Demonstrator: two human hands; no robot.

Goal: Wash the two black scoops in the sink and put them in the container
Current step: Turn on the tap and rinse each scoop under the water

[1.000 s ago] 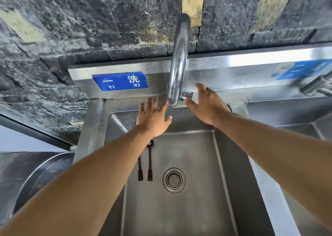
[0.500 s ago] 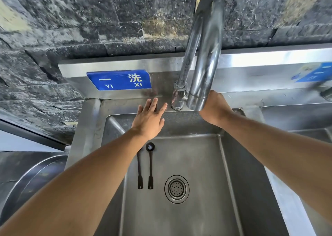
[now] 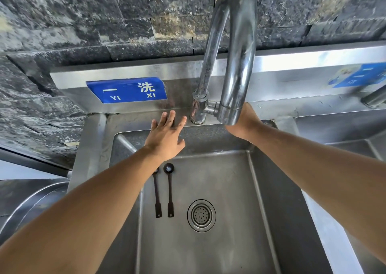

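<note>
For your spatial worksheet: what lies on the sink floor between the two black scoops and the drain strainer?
Nothing: in the head view, bare steel sink floor separates the scoops from the drain strainer.

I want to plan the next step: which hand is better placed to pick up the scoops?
Probably left: the left hand hovers open just beyond the two scoops; the right hand is behind the faucet spout.

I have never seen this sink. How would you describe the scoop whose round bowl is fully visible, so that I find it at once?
Start at the steel sink under the tall curved faucet and find the round drain in its floor. Just left of the drain, two thin black scoops lie side by side. The one you want is the scoop nearer the drain; its neighbour's bowl is partly hidden under the left hand.
</note>
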